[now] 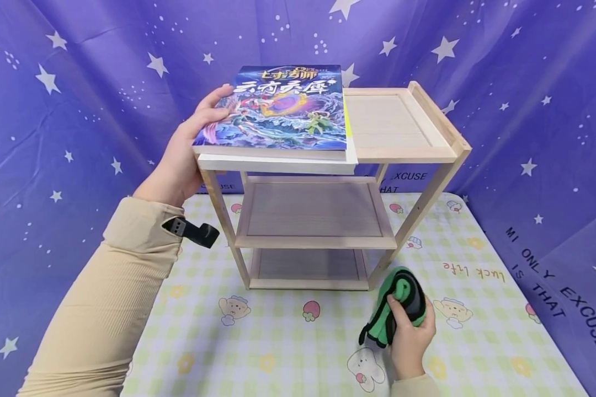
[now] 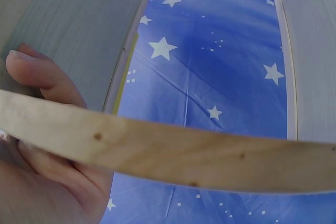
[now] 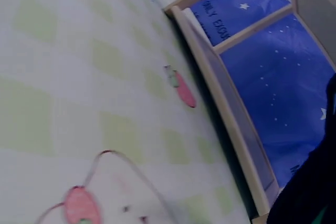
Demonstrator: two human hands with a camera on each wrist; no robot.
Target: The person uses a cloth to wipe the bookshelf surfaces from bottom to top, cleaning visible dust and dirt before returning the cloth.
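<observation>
A small three-tier wooden shelf (image 1: pixel 315 242) stands in the middle of the head view. On the left part of its top tier lies a book with a colourful fantasy cover (image 1: pixel 283 118), over a white-edged book (image 1: pixel 278 164). My left hand (image 1: pixel 189 140) grips the left end of the top tier together with the books, fingers on the cover; in the left wrist view the thumb (image 2: pixel 44 74) shows beneath the top panel. Low at the shelf's right front leg, my right hand (image 1: pixel 412 336) pinches a folded green cloth with black edging (image 1: pixel 399 303), thumb on its near face.
The table wears a green-checked cloth (image 1: pixel 288 342) with cartoon prints. A purple star-patterned curtain (image 1: pixel 104 71) hangs behind and at both sides. The top tier's bare right part (image 1: pixel 392 118) has a raised end rail (image 1: pixel 439 118). A black strap (image 1: pixel 193 230) sticks out at the left cuff.
</observation>
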